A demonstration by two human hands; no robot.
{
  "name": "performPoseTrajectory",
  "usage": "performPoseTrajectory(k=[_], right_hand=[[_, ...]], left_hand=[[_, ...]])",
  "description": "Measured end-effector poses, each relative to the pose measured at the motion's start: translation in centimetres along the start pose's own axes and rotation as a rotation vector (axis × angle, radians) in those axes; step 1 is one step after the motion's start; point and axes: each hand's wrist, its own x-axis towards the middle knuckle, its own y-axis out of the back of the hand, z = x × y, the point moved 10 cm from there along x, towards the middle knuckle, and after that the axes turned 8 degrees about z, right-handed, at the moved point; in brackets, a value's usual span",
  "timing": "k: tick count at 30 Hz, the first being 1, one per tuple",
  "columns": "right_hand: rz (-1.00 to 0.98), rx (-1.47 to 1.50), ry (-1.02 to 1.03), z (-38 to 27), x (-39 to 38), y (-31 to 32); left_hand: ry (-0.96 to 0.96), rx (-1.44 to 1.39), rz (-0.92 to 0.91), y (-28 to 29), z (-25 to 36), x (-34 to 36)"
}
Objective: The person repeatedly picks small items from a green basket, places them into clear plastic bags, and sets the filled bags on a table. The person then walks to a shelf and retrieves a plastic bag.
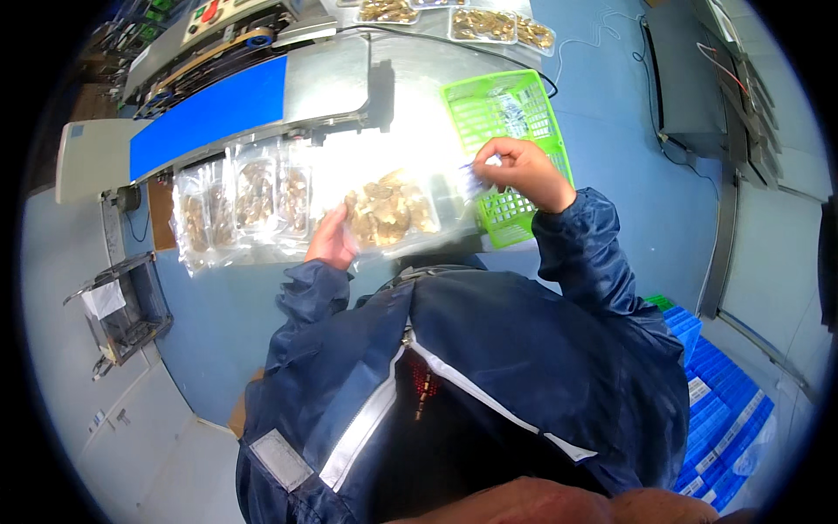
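A clear plastic pack of brown and yellowish pieces (388, 210), perhaps dried mushrooms, lies at the table's front edge. My left hand (332, 239) grips its left edge, thumb on the near side. To the right of the pack, my right hand (522, 170) is closed in a pinch over the near left side of a green plastic basket (559, 144). Between its fingertips is a small whitish and purple packet (472, 181), blurred and washed out by glare. Some clear and white small packets (509, 109) lie inside the basket.
Several filled clear bags (255, 196) lie in a row on the left. Behind them stands a machine with a blue belt (214, 118). Open trays of brown pieces (483, 26) sit at the back, near a black cable (454, 48). Blue boxes (720, 410) are stacked at lower right.
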Motion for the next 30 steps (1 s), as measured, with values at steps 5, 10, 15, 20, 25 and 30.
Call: performPoseTrajectory(k=[5,10,15,20,25,30], right_hand=[[0.097,-0.629,0.753,-7.9,-2.7,-6.7],[0.170,-0.626,0.698,-9.0,-4.8,-9.1],[0.082,-0.786,0.603,-5.0,-3.7,-11.6],[0.113,-0.183,0.209,-1.4,2.3,-10.4],[0.097,-1.050,0.156,9.0,10.6,-11.3],[0.168,-1.168,0.069,14.8,11.5,-13.5]], left_hand=[[0.001,-0.004,-0.154,-1.9,0.4,-1.8],[0.000,-0.124,-0.244,-1.4,-0.3,-4.3],[0.035,-0.260,-0.222,0.3,-0.9,-5.6],[-0.159,-0.265,-0.030,8.0,0.6,-5.5],[-0.454,-0.203,0.238,21.5,9.7,-4.2],[-0.610,-0.125,0.573,26.1,14.2,-4.0]])
